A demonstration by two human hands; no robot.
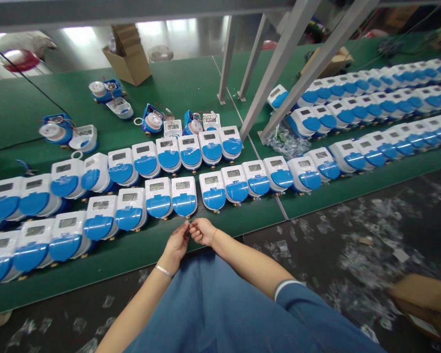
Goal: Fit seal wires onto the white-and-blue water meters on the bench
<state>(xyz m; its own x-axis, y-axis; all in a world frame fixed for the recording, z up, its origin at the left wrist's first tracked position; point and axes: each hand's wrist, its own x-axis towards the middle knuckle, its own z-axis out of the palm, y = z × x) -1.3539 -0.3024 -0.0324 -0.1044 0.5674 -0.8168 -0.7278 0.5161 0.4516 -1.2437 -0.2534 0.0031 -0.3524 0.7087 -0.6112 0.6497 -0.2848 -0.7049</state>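
Note:
My left hand (177, 245) and my right hand (203, 231) meet at the front edge of the green bench (191, 88). Both are closed in a pinch, fingertips touching, on something too small to make out. They sit just below a white and blue water meter (184, 196) in the near row. Rows of the same meters (147, 159) run left and right across the bench. A thin bracelet shows on my left wrist.
Several opened meters with exposed parts (153, 121) lie behind the rows. A cardboard box (129, 54) stands at the back. Grey metal struts (279, 68) rise from the bench. More meters (371, 103) fill the right bench. Clear plastic scraps (356, 245) litter the dark floor.

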